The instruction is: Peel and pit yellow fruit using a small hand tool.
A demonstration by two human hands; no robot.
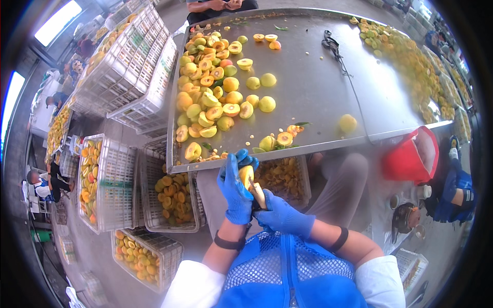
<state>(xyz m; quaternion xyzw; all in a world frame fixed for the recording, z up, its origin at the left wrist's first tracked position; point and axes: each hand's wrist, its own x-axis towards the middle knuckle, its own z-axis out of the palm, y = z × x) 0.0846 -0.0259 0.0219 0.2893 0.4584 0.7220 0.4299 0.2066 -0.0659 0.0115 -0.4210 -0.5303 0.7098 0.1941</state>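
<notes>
Both hands wear blue gloves and meet just off the near edge of a metal table point(308, 96). My left hand point(235, 188) is closed around a yellow peach half point(246, 175), its palm side facing right. My right hand point(287, 215) grips a small tool with a pale wooden handle point(259, 196), whose dark metal end touches the fruit. Beyond the hands, halved and whole yellow peaches point(213, 111) lie heaped on the table's left part. A cut half point(284, 139) lies near the front rim beside leaves and scraps.
Plastic crates of peach halves point(177, 192) stand at the left, some stacked point(119, 65). Below the table edge is a crate of scraps point(283, 177). A red container point(412, 156) stands at the right. A black cord point(352, 82) crosses the table. A person's hands point(225, 4) show beyond it.
</notes>
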